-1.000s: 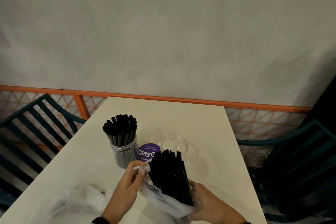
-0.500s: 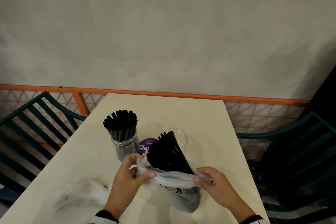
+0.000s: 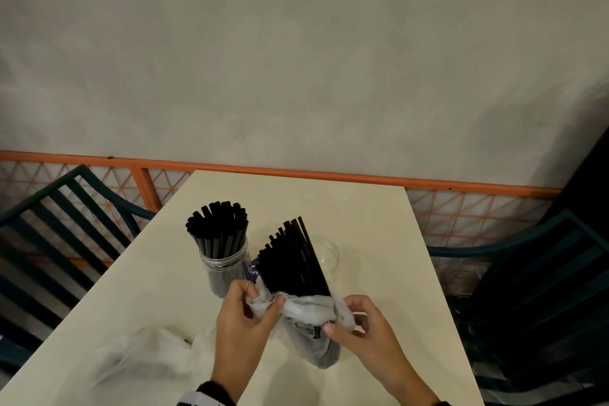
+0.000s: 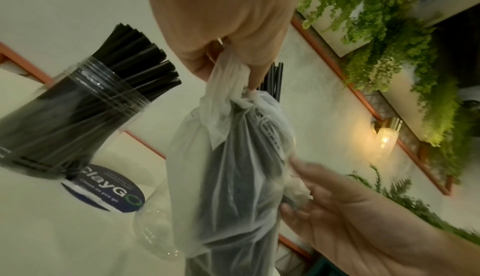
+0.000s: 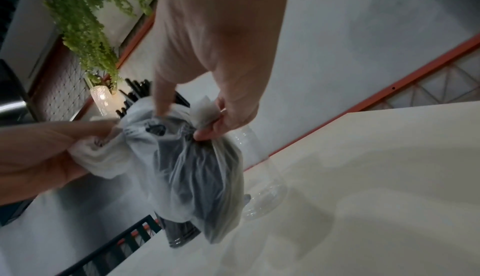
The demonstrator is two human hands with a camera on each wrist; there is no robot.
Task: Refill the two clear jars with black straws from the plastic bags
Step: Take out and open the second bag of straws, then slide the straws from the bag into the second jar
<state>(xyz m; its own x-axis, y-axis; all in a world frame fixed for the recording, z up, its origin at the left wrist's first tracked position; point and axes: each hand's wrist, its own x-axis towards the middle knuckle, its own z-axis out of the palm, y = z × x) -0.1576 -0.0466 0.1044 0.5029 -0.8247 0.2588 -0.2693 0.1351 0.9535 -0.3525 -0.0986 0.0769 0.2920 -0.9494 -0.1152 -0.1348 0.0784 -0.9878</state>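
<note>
A clear jar (image 3: 224, 260) packed with black straws stands left of middle on the white table (image 3: 379, 241). An empty clear jar (image 3: 329, 257) stands to its right, partly hidden behind a bundle of black straws (image 3: 293, 260) that sticks up out of a thin white plastic bag (image 3: 309, 323). My left hand (image 3: 260, 303) pinches the bag's rim on the left side. My right hand (image 3: 342, 323) pinches the rim on the right. In the left wrist view the bag (image 4: 233, 167) hangs below my fingers, beside the full jar (image 4: 78, 112).
A crumpled, see-through plastic bag (image 3: 148, 353) lies on the table at the near left. A round purple sticker (image 4: 111, 194) sits between the jars. Dark green slatted chairs stand at the left (image 3: 66, 224) and right (image 3: 534, 273). An orange rail (image 3: 296, 171) runs behind the table.
The bag of straws has been stood upright, and both hands have moved to pinch and push its rim down, baring more of the straws.
</note>
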